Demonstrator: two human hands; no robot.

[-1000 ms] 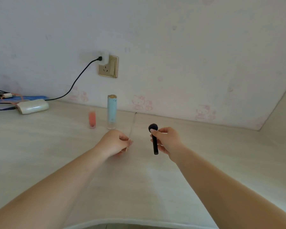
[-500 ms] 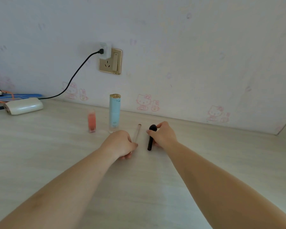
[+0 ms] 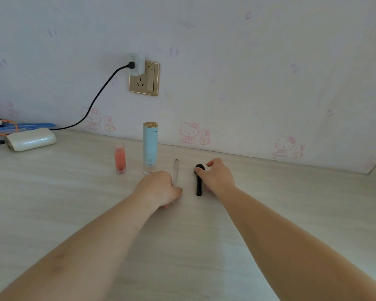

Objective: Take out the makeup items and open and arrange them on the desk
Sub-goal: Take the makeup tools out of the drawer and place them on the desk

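A small pink bottle (image 3: 120,158) and a taller pale blue tube with a gold top (image 3: 150,147) stand upright near the wall on the light wooden desk (image 3: 52,203). Right of them a thin clear stick (image 3: 175,171) lies on the desk, its near end under the fingers of my left hand (image 3: 159,187). A black brush-like item (image 3: 198,180) lies beside it, pointing toward the wall. My right hand (image 3: 217,175) rests on the desk with fingertips touching the black item's rounded far end.
A white power bank (image 3: 30,139) with blue and orange cables (image 3: 13,126) lies at the far left. A black cord (image 3: 96,98) runs up to a gold wall socket (image 3: 144,79). The wall meets the desk just behind the bottles; a side wall closes the right corner.
My right hand has lowered the black item from the air onto the desk beside the clear stick. My left hand has laid the stick flat and stayed on it.
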